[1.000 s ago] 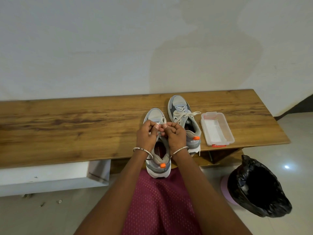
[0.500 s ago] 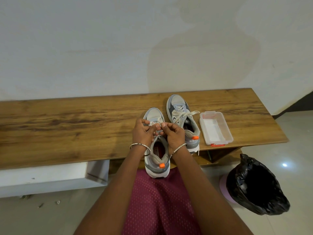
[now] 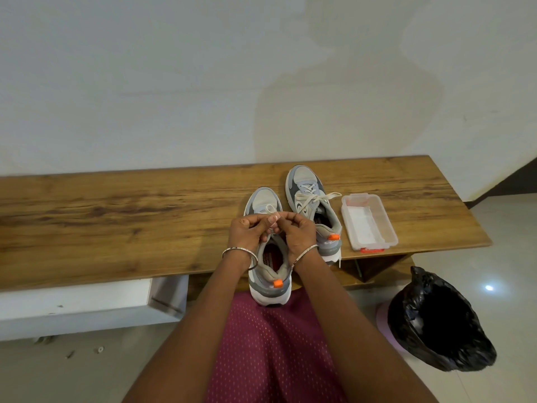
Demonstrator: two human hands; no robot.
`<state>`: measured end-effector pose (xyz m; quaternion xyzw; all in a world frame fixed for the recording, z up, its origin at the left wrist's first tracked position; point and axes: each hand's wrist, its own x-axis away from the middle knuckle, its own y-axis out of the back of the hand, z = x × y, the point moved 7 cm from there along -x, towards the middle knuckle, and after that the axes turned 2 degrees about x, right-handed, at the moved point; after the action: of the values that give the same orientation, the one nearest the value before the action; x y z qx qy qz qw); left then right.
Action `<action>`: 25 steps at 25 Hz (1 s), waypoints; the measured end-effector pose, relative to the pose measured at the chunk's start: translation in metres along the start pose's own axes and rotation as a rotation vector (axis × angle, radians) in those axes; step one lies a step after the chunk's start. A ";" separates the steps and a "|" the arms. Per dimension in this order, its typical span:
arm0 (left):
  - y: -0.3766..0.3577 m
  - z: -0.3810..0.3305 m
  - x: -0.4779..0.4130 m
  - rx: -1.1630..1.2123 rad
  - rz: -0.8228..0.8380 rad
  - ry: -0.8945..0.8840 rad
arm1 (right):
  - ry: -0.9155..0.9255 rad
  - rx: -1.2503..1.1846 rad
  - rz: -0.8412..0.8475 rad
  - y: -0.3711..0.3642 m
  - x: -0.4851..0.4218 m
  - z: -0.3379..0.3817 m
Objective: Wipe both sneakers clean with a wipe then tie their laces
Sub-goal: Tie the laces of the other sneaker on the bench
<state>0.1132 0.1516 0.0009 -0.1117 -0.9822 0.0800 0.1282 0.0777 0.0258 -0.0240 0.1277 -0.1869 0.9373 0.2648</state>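
Sneaker, near [image 3: 267,274]: grey and white, orange pull tab at the heel. Toe toward the wall, heel overhanging the front edge of the wooden surface [image 3: 116,222], right of centre. Red insole label with pale print, too small to read.

Near lace [image 3: 270,209]: cream, one small loop standing above the tongue, remainder hidden behind the fingers.

Left hand [image 3: 247,232]: fingers curled, thumb and forefinger pinching the near lace over the tongue. Metal bangle [image 3: 239,254] at the wrist.

Right hand [image 3: 299,234]: fingers curled, pinching the same lace, fingertips meeting those of the left hand. Second bangle [image 3: 305,253] at the wrist.

Far sneaker [image 3: 312,205]: same colours, just beside the near sneaker on its right, set further back toward the rear edge. Cream bow [image 3: 312,197] already tied, ends spread sideways. Orange heel tab; pale side logo and red insole label, both unreadable.

Box [image 3: 367,222]: clear plastic, red-orange clasp at the near end, white sheet material inside. Toward the right end of the surface, just beside the far sneaker, near end close to the front edge.

Bin [image 3: 438,324]: lined with a black bag, on the floor below the front right corner.

Garment [image 3: 270,350]: maroon with small pale dots, across the lap below the front edge.

White unit [image 3: 72,301]: beneath the surface, left side.
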 end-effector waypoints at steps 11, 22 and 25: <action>0.004 0.013 -0.013 0.177 -0.043 0.115 | 0.009 -0.076 0.362 -0.010 0.011 0.008; 0.016 -0.012 0.002 -0.390 -0.061 -0.328 | 0.013 0.356 0.045 -0.007 -0.022 -0.005; 0.006 -0.030 0.011 -0.861 -0.025 -0.674 | -0.065 0.389 0.045 -0.005 -0.027 -0.008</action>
<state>0.1123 0.1635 0.0314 -0.1107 -0.9141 -0.2995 -0.2500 0.1018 0.0210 -0.0387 0.2023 -0.0133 0.9569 0.2079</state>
